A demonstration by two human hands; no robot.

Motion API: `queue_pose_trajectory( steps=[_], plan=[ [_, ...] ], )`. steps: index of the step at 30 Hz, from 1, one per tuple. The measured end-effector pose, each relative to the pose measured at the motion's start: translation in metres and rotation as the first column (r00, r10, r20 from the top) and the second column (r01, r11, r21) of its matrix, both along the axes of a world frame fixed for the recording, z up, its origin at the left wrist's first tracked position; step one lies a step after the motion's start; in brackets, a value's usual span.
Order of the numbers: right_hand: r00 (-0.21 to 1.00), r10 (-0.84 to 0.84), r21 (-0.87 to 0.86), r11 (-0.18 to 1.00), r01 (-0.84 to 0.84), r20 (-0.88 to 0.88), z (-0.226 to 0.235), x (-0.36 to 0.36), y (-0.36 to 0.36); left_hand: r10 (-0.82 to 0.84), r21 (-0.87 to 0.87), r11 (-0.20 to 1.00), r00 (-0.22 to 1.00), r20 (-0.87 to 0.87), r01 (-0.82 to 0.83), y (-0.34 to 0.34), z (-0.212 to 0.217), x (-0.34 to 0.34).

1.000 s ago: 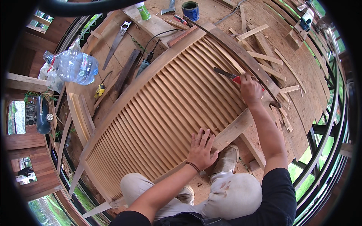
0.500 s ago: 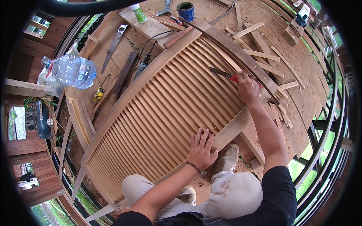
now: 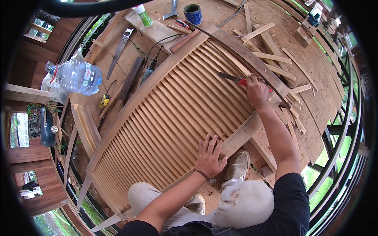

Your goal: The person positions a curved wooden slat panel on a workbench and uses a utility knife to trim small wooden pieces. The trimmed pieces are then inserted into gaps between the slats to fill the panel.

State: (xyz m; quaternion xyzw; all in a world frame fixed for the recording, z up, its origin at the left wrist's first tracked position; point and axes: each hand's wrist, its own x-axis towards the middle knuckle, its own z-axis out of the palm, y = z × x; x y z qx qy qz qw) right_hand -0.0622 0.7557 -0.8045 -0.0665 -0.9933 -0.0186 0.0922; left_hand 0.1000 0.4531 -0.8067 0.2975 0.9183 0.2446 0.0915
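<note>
A large louvered wooden panel (image 3: 169, 114) lies in front of me, its slats running between two long frame rails. My left hand (image 3: 210, 157) rests on the slats beside the near rail (image 3: 244, 133), palm down and fingers spread, holding nothing. Toward the panel's right end, my right hand (image 3: 258, 90) is closed around the red handle of a bladed tool (image 3: 228, 76). Its dark, narrow blade points left over the slats; whether it is a knife or small saw I cannot tell. Just beyond that hand runs a long dark bar (image 3: 236, 53).
Loose wood strips (image 3: 271, 57) litter the right side. Beyond the panel are a handsaw (image 3: 120, 49), a corded power tool (image 3: 149, 70), a blue can (image 3: 193, 14) and a green-and-white bottle (image 3: 143, 15). A large clear water bottle (image 3: 78, 76) and tape measure (image 3: 104, 99) are left.
The view has shifted slightly, and the right hand with its tool sits a few pixels farther left. My left hand stays in place on the slats.
</note>
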Motion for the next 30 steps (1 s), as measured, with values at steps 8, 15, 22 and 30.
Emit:
queue_pose_trajectory(
  steps=[8, 15, 22, 30],
  plan=[
    [0.966, 0.086, -0.177, 0.975, -0.131, -0.243, 0.035, 0.073, -0.045, 0.045, 0.093, 0.994, 0.995, 0.085, -0.053, -0.008, 0.001, -0.005],
    [0.978, 0.171, -0.853, 0.486, -0.191, -0.122, 0.068, 0.162, -0.102, -0.019, 0.506, 0.198, 0.513, 0.858, -0.840, -0.018, 0.076, -0.115],
    [0.930, 0.348, -0.990, -0.038, 0.134, 0.113, 0.060, 0.200, -0.130, -0.134, 0.721, -0.062, 0.722, 0.679, -0.690, -0.026, 0.149, -0.151],
    [0.989, 0.133, -0.997, -0.014, -0.069, -0.071, 0.116, 0.178, -0.094, -0.124, 0.561, 0.687, 0.686, 0.717, -0.462, -0.022, 0.244, -0.136]
  ],
)
